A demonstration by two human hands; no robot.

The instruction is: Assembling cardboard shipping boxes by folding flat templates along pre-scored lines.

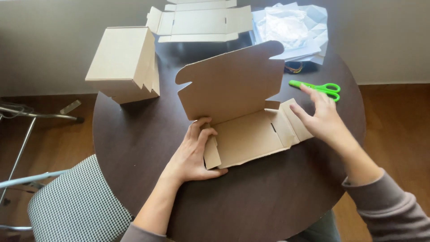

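On the round table [134,134], your left hand [192,154] pinched the flat box's [242,112] side flap [211,154]. Your right hand [320,118], open, pressed the opposite flap [291,127]; folding walls upright seemed next.

Daylight, soft, from upper right. Bright sheen across far part of dark round table [251,197], esp. by the green scissors [319,87]. White paper pile [291,29] near blown out, little detail. Soft shadows left of the folded box [123,62] and under raised cardboard flap [233,80]. Right hand [320,118] slightly motion-blurred at fingertips; left hand [192,154] sharp. Mild wide-angle bend at edges, wall line curving. Overall well lit, colours a bit warm, floor darker at left.
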